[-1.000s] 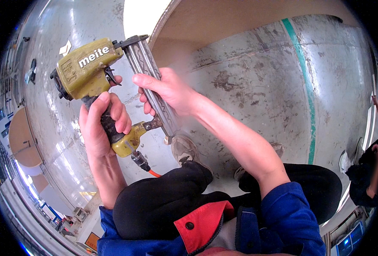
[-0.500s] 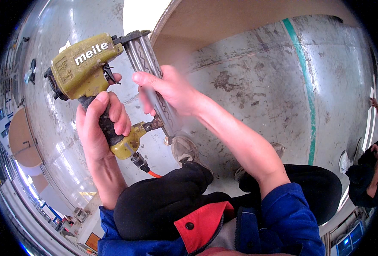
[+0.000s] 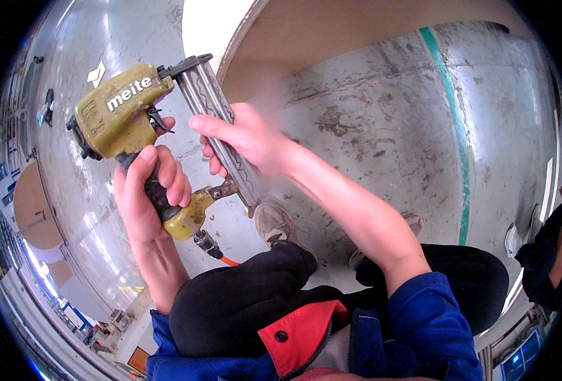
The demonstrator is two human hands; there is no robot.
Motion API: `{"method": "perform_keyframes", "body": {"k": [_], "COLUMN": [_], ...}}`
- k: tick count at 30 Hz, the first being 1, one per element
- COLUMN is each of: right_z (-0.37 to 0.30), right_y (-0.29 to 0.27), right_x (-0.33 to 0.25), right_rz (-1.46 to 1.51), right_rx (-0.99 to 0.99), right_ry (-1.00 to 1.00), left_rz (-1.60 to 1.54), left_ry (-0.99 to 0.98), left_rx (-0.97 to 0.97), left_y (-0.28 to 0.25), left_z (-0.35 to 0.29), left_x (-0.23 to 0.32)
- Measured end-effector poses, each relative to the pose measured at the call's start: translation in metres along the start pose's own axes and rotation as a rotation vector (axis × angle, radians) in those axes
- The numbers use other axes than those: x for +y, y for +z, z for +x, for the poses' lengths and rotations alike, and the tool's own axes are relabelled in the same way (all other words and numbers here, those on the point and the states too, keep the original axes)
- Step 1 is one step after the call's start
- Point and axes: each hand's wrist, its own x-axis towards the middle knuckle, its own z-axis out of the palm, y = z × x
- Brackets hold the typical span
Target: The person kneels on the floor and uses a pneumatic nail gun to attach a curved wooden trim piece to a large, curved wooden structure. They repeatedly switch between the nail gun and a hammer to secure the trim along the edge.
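Observation:
An olive-yellow pneumatic nail gun [image 3: 119, 127] is held up over the floor, in front of my knees. My left hand [image 3: 142, 190] wraps round its black grip, with one finger beside the trigger [image 3: 154, 118]. The long grey metal magazine [image 3: 198, 91] slants down toward me on the right side of the tool. Closed round the middle of that magazine is my right hand [image 3: 249, 136], its thumb lying across the near face. An orange air hose [image 3: 229, 261] leaves the fitting at the handle's base and passes out of sight behind my left leg.
A large brown panel with a curved edge [image 3: 319, 38] stands ahead. On the grey floor run a green line [image 3: 451, 108] and, farther left, a white scrap [image 3: 96, 74]. Another person [image 3: 543, 273] is at the right edge. Rounded brown boards [image 3: 34, 213] stand far left.
The nail gun's head has dipped slightly down and to the left, tilting the magazine a little. My right hand has moved with it, and both hands keep their hold.

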Motion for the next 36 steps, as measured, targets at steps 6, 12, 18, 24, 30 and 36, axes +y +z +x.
{"method": "perform_keyframes", "body": {"k": [6,12,18,24,30,36], "right_z": [-0.002,0.000,0.000,0.005,0.007,0.006], "right_y": [-0.006,-0.008,-0.003,-0.005,-0.012,-0.012], "right_x": [0.003,0.006,0.008,0.019,0.023,0.021], "right_rz": [0.011,0.019,0.019,0.011,0.024,0.018], "right_rx": [0.034,0.020,0.010,0.009,0.022,0.029], "right_ry": [0.010,-0.002,0.015,0.038,0.049,0.053], "left_rz": [0.013,0.026,0.012,-0.019,-0.018,-0.002], "left_ry": [-0.021,-0.033,-0.016,-0.031,-0.050,-0.059], "left_rx": [-0.022,-0.014,0.004,0.031,0.000,0.007], "left_y": [-0.001,-0.004,-0.009,-0.015,-0.017,-0.015], "left_z": [0.004,0.005,0.000,0.000,0.007,0.008], "left_x": [-0.004,-0.004,-0.007,-0.014,-0.017,-0.016]}}
